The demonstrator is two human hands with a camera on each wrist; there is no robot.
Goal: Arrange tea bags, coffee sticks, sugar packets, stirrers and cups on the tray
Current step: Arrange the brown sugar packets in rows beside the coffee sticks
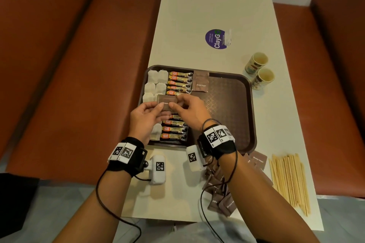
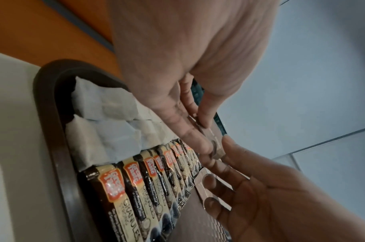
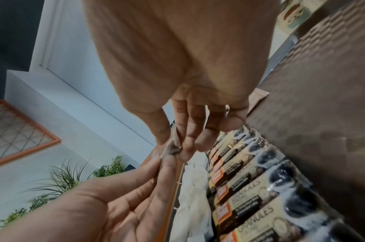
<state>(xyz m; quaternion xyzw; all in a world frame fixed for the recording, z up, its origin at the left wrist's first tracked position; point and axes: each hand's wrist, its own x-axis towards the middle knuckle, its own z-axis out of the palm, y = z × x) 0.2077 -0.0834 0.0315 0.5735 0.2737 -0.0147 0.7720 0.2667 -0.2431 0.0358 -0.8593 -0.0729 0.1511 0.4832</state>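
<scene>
We hold brown sugar packet (image 1: 166, 102) above tray's left half: flat brown paper, "Brown" print partly visible. Left hand (image 1: 145, 118) pinches its left end, thumb on top; right hand (image 1: 189, 110) pinches its right end, fingers curled. Tray (image 1: 233, 104), dark brown, on table (image 1: 197, 6), contains: tea bags (image 1: 156, 83) along left edge, coffee sticks (image 1: 179, 83) beside them, sugar packets (image 1: 201, 83) at far middle.
</scene>
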